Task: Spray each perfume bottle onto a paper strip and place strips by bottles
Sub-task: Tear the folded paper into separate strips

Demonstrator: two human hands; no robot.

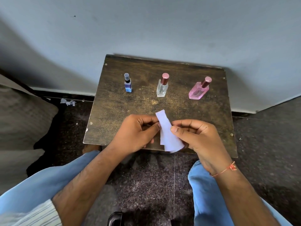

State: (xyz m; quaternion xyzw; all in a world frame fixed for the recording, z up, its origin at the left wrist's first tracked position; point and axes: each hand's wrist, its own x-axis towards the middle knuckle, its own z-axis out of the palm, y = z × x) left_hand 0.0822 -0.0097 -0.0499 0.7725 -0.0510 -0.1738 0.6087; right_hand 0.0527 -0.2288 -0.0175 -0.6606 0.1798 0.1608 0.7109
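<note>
Three perfume bottles stand in a row at the back of a small dark wooden table (pixel 114 108): a blue bottle (pixel 128 85) on the left, a clear bottle (pixel 162 88) with a pink cap in the middle, and a pink bottle (pixel 197 92) on the right. All three are capped. Over the table's near edge I hold a small bunch of white paper strips (pixel 166 132) between both hands. My left hand (pixel 136 134) pinches them from the left and my right hand (pixel 195 134) pinches them from the right with thumb and fingers.
The table stands against a pale blue wall (pixel 146 30). My knees in blue jeans flank the dark speckled floor below. Paper scraps (pixel 68 101) lie on the floor to the left, beside a grey cushion (pixel 21 115).
</note>
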